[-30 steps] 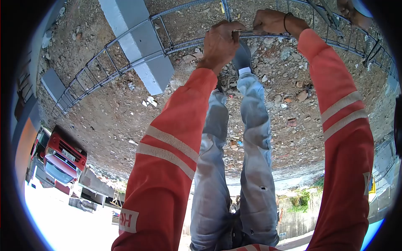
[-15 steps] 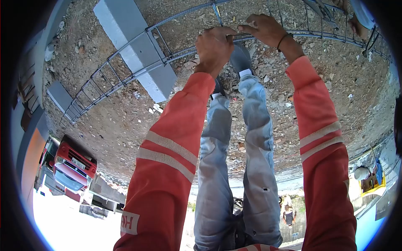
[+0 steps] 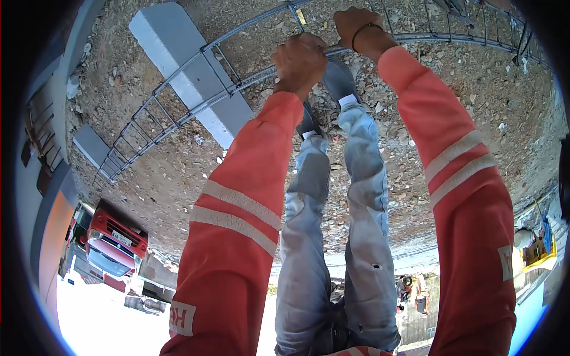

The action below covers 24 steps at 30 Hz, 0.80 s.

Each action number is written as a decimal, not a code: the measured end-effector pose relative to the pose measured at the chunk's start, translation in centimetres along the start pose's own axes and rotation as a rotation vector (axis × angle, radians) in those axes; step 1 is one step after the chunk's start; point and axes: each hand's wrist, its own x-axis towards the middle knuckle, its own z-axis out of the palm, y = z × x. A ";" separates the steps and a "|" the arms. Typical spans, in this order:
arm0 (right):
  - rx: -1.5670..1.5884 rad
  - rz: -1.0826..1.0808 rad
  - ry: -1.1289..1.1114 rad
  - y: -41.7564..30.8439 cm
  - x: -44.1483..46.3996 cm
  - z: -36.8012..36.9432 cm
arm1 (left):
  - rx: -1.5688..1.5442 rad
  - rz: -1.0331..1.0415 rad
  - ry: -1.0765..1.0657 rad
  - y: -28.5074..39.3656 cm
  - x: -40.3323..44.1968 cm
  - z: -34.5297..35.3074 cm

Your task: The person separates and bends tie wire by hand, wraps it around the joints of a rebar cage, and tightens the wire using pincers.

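Note:
A long rebar cage (image 3: 439, 37), made of steel bars joined by square stirrups, curves across the upper view. My left hand (image 3: 299, 58) is closed round its nearer bar, above my shoes. Just to the right, my right hand (image 3: 358, 28), with a dark band on the wrist, is curled over the same stretch. Its fingers are folded, and what they pinch is hidden. Both arms are in red sleeves with pale stripes.
A grey concrete beam (image 3: 190, 71) lies under the cage at left, with a smaller grey block (image 3: 92, 145) near the cage's end. Rubble covers the ground. Behind me, upside down, are a red car (image 3: 116, 240), a distant person (image 3: 421, 302) and a yellow object (image 3: 543, 258).
My right hand has gone from spread fingers to curled ones and moved left and upward in view. My left hand stays on the bar. The view has shifted slightly.

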 end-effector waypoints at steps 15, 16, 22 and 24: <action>0.661 0.083 0.450 -7.0 -10.5 5.1 | -0.030 0.149 -0.148 -1.2 0.6 -0.9; 0.762 0.105 0.415 -6.7 -10.1 5.3 | -0.079 0.152 -0.183 -1.3 0.4 -1.3; 0.974 0.248 0.537 -8.0 -10.5 5.9 | -0.574 0.179 -0.002 -4.2 -1.7 -0.2; 0.921 0.256 0.506 -7.9 -10.4 5.0 | -0.634 0.134 0.062 -4.0 -2.2 0.4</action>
